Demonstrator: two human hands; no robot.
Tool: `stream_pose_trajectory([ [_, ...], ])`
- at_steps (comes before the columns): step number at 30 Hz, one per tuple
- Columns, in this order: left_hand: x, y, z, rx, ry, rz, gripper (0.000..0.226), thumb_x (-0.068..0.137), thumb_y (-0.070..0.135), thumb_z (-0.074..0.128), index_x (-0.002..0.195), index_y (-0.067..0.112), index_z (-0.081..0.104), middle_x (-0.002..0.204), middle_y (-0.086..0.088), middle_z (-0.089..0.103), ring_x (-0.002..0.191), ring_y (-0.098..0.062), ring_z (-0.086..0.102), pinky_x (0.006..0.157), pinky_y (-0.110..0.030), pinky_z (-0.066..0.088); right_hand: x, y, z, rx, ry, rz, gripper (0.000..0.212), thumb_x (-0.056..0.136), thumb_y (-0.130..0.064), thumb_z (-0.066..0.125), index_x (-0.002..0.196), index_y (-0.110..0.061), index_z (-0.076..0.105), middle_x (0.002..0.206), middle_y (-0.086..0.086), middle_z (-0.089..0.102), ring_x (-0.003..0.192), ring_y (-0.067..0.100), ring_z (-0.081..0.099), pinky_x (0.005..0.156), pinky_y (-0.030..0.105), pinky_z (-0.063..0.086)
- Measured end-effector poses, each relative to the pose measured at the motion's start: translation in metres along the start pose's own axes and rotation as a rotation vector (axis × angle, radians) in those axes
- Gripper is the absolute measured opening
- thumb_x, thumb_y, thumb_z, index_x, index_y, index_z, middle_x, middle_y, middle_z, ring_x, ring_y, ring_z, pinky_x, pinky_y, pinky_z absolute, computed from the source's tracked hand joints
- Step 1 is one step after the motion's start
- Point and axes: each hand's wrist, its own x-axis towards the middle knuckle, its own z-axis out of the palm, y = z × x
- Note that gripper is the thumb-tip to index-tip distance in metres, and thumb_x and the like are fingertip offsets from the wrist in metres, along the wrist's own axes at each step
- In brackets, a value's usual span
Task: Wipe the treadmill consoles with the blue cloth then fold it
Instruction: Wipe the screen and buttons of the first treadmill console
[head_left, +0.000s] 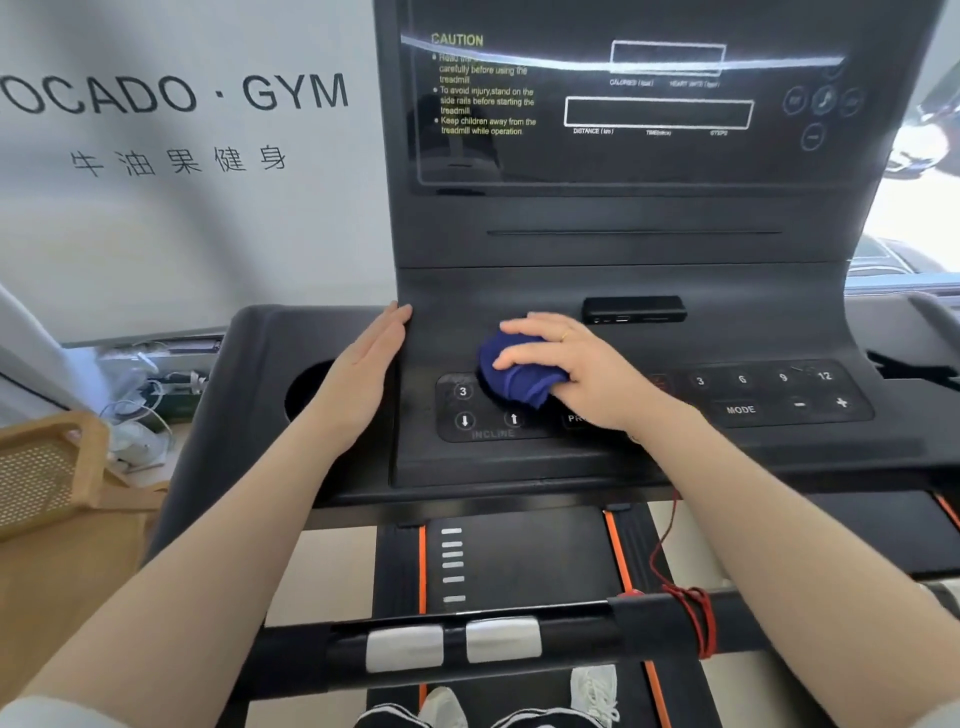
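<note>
A black treadmill console (649, 244) fills the middle of the view, with a dark screen above and a button panel (769, 395) below. My right hand (576, 369) grips a bunched blue cloth (514, 374) and presses it onto the left part of the button panel, above the incline arrows. Flat and open, my left hand (363, 374) rests on the console's left tray, its fingertips against the raised edge of the centre section. The cloth is partly hidden under my fingers.
A round cup holder (306, 395) lies left of my left hand. A handlebar (571, 634) with silver sensor pads and a red cord (691, 618) crosses below. A wicker chair (47, 467) and cables sit at the left, against a white gym-logo wall.
</note>
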Motion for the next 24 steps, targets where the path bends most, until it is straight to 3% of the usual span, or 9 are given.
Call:
stream_pose_trajectory([
  [3, -0.004, 0.003, 0.006, 0.142, -0.016, 0.034, 0.042, 0.100, 0.032, 0.035, 0.142, 0.029, 0.036, 0.152, 0.019, 0.017, 0.138, 0.005, 0.014, 0.110, -0.016, 0.009, -0.017, 0.006, -0.028, 0.133, -0.158, 0.029, 0.057, 0.078, 0.021, 0.048, 0.112, -0.021, 0.067, 0.131, -0.015, 0.043, 0.128, 0.014, 0.034, 0.105, 0.009, 0.018],
  [6, -0.003, 0.003, 0.011, 0.205, -0.004, 0.044, 0.043, 0.100, 0.028, 0.035, 0.143, 0.027, 0.034, 0.153, 0.020, 0.012, 0.136, 0.008, 0.010, 0.108, -0.014, 0.008, -0.018, 0.013, -0.046, 0.130, -0.229, 0.057, 0.066, 0.074, 0.026, 0.044, 0.109, -0.025, 0.068, 0.127, -0.023, 0.043, 0.128, 0.007, 0.034, 0.107, 0.021, 0.024],
  [11, -0.003, 0.004, 0.014, 0.236, 0.018, 0.059, 0.041, 0.101, 0.020, 0.033, 0.142, 0.025, 0.037, 0.151, 0.020, 0.015, 0.129, 0.014, 0.013, 0.102, -0.005, 0.010, 0.015, -0.014, -0.015, 0.111, -0.234, -0.056, 0.055, 0.080, 0.020, 0.048, 0.113, -0.019, 0.068, 0.136, -0.002, 0.050, 0.132, 0.016, 0.033, 0.106, 0.023, 0.024],
  [15, -0.004, 0.005, 0.012, 0.241, 0.027, 0.049, 0.039, 0.102, 0.023, 0.032, 0.140, 0.027, 0.040, 0.154, 0.015, 0.016, 0.137, 0.007, 0.014, 0.110, -0.014, 0.010, 0.037, -0.025, -0.004, 0.105, -0.303, -0.134, 0.055, 0.078, 0.020, 0.044, 0.111, -0.017, 0.068, 0.140, 0.002, 0.047, 0.137, 0.022, 0.029, 0.106, 0.021, 0.021],
  [18, -0.004, 0.006, 0.012, 0.253, 0.045, 0.031, 0.039, 0.101, 0.023, 0.033, 0.139, 0.029, 0.041, 0.154, 0.016, 0.017, 0.137, 0.005, 0.015, 0.113, -0.019, 0.010, 0.016, 0.000, -0.025, 0.136, -0.356, -0.155, 0.063, 0.058, 0.013, 0.034, 0.098, -0.017, 0.072, 0.129, -0.006, 0.055, 0.130, 0.014, 0.036, 0.105, 0.018, 0.023],
  [21, -0.003, 0.006, 0.014, 0.247, 0.055, 0.025, 0.040, 0.101, 0.020, 0.035, 0.139, 0.028, 0.041, 0.154, 0.015, 0.016, 0.139, 0.003, 0.014, 0.116, -0.023, 0.010, -0.022, 0.021, -0.047, 0.241, -0.320, -0.015, 0.067, 0.050, 0.012, 0.031, 0.089, -0.022, 0.073, 0.119, -0.022, 0.054, 0.128, 0.005, 0.038, 0.104, 0.021, 0.028],
  [24, -0.002, 0.005, 0.015, 0.304, 0.055, 0.028, 0.042, 0.100, 0.016, 0.035, 0.140, 0.027, 0.040, 0.154, 0.015, 0.014, 0.140, 0.001, 0.012, 0.110, -0.016, 0.008, -0.037, 0.016, -0.041, 0.233, -0.184, 0.048, 0.066, 0.054, 0.012, 0.031, 0.091, -0.022, 0.074, 0.119, -0.022, 0.054, 0.126, 0.012, 0.041, 0.104, 0.016, 0.028],
])
